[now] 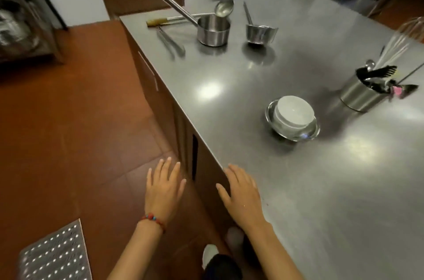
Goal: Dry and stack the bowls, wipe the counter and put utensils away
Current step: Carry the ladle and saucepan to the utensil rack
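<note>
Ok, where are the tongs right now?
In the head view the tongs lie flat at the counter's far left corner, near its left edge, just left of the saucepan and in front of the brush.

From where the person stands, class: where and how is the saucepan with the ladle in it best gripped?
By its long tubular handle, which juts up and away to the left, clear of the saucepan. Come from the left; the ladle leans at the right.

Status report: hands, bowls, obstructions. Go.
Left hand and right hand open, empty, at counter edge. Bowls stacked, white one upside down in steel. Nothing between hands and bowls.
</note>
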Demonstrator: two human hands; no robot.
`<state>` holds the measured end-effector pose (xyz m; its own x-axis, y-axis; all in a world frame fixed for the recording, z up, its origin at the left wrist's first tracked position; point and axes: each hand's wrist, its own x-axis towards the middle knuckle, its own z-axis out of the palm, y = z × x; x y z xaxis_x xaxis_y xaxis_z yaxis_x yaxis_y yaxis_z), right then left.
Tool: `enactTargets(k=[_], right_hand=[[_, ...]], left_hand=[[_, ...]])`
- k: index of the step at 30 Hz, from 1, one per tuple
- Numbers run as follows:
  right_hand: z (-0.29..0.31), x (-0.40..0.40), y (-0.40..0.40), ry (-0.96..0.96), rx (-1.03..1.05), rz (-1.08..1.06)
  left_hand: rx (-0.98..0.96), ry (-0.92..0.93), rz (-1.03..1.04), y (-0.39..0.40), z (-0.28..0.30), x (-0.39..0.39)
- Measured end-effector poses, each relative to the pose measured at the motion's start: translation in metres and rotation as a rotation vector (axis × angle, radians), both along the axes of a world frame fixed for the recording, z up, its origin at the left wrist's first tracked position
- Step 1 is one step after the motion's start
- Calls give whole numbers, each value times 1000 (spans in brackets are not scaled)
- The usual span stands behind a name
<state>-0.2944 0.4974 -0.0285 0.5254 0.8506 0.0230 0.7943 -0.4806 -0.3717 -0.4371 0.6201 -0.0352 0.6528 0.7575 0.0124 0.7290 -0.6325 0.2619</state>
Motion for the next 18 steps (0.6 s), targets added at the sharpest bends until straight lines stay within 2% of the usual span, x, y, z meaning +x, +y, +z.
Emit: enactTargets(k=[9,18], right_hand=[[-9,34,167,20,-47,248],[-2,33,354,47,-42,377]], left_hand=[[0,-24,246,137,6,2],[-37,4,388,286,18,-14]])
